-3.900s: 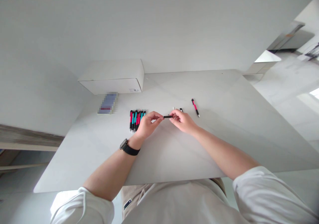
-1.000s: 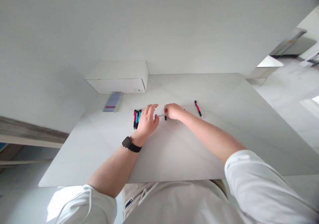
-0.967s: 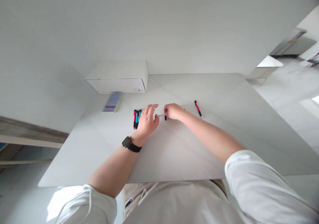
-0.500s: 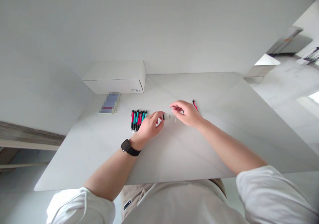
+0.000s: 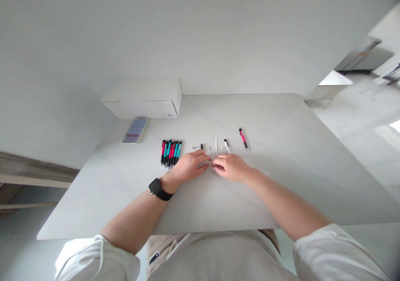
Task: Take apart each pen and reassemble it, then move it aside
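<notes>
Both hands rest close together on the white table [image 5: 218, 206], fingertips nearly meeting. My left hand [image 5: 193, 164] is curved with thumb and fingers apart; nothing shows between them. My right hand [image 5: 230, 167] has its fingers curled in; whatever they may hold is hidden. Just beyond the hands lie pen parts: a black piece [image 5: 201, 146], a thin metallic piece [image 5: 196, 147], a tiny spring-like part [image 5: 210, 148], a slim white refill [image 5: 216, 145] and a white pen barrel with a black top [image 5: 226, 144], partly behind my right hand. A pink-and-black pen [image 5: 244, 140] lies farther right.
Left of my left hand, several pink or teal pens [image 5: 170, 152] with black grips lie side by side. A white box [image 5: 140, 108] stands at the back left against the wall, with a blurred blue packet [image 5: 135, 130] before it.
Both hands have come nearer to my body, and the right has also moved left towards the other. The small parts and the pink-and-black pen are now more exposed. My right fingers have curled in.
</notes>
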Motion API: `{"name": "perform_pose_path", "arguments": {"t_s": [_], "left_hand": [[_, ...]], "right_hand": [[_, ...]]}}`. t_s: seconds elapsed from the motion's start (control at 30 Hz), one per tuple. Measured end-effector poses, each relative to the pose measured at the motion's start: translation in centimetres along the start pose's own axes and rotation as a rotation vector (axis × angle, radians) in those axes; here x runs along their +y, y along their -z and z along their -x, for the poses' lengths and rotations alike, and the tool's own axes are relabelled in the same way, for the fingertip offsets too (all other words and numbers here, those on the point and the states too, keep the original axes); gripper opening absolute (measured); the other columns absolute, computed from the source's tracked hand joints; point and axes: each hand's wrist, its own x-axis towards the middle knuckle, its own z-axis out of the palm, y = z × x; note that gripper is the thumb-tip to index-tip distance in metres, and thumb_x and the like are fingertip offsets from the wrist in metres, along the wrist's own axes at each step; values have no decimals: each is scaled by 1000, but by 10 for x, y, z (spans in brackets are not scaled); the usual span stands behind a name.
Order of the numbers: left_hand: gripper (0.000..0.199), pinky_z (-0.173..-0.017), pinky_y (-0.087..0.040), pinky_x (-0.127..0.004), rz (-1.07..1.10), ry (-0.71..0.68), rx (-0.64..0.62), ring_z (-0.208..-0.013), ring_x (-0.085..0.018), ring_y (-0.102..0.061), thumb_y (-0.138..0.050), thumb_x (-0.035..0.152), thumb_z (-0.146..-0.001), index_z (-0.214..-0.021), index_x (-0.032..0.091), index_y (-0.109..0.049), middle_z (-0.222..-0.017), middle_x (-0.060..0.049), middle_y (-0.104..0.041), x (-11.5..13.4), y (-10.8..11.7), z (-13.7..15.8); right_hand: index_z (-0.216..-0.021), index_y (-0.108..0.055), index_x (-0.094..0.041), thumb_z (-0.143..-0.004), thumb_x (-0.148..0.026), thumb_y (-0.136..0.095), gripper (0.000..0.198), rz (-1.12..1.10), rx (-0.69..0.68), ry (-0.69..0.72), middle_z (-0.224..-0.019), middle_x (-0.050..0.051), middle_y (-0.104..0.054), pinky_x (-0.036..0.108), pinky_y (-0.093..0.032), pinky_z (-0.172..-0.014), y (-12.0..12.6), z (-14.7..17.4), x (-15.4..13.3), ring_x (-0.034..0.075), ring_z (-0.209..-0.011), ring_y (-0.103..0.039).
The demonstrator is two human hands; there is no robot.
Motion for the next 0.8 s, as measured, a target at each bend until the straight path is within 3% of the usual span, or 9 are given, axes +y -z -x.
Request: {"name": "perform_pose_path", "arguments": {"t_s": [0.3,0.5,0.67,0.8], "left_hand": [[23,-80,-52,-28,-11,6,-78,-93,-18,-71,-62,27,-99,-117,32,-75,-107,-3,-73,-3,-1,5],[19,-77,-51,-27,-15,-3,-107,-88,-17,-71,-60,28,-100,-107,30,-78,-100,-3,-74,-1,0,5],[27,-73,-51,-28,-3,34,9,-83,-17,-69,-64,29,-97,-124,30,-70,-99,-3,-73,3,2,4],[23,-73,-50,-29,-76,172,223,-77,-17,-66,-56,28,-101,-121,28,-68,-98,-4,-72,-4,8,3]], "right_hand": [[-103,-76,-25,-101,-30,-63,14,77,-29,-30,-96,3,-71,28,-41,-77,-9,11,10,17,-87,-65],[-101,-76,-25,-100,-30,-65,12,96,-44,-50,-95,3,-70,28,-41,-76,-9,10,8,17,-86,-64],[-103,-76,-25,-99,-29,-66,11,71,-22,-44,-97,4,-71,29,-43,-78,-9,9,9,18,-88,-66],[-101,-76,-25,-100,-29,-65,12,43,-24,-33,-98,3,-72,29,-43,-79,-8,10,9,18,-90,-66]]}}
